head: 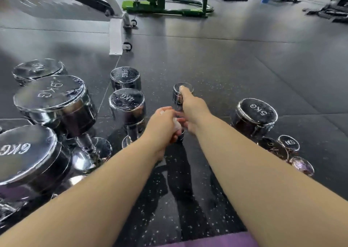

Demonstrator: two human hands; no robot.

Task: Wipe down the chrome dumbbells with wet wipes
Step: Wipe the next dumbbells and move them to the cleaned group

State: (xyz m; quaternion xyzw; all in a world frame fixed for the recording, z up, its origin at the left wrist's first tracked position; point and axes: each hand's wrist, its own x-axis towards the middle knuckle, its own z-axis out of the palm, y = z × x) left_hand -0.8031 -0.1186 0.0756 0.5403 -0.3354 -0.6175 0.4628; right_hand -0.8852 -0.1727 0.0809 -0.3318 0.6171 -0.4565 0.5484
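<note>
Head view, left hand (162,123) pinching wet wipe (177,126) on small dumbbell (177,97), right hand (194,111) gripping it, open floor (226,67) beyond

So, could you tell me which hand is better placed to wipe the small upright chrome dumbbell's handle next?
Left. The left hand holds the crumpled white wet wipe against the small upright chrome dumbbell; the right hand holds it steady.

head cam; worn at head height; faces forward and down; close over floor (226,81); single view
</note>
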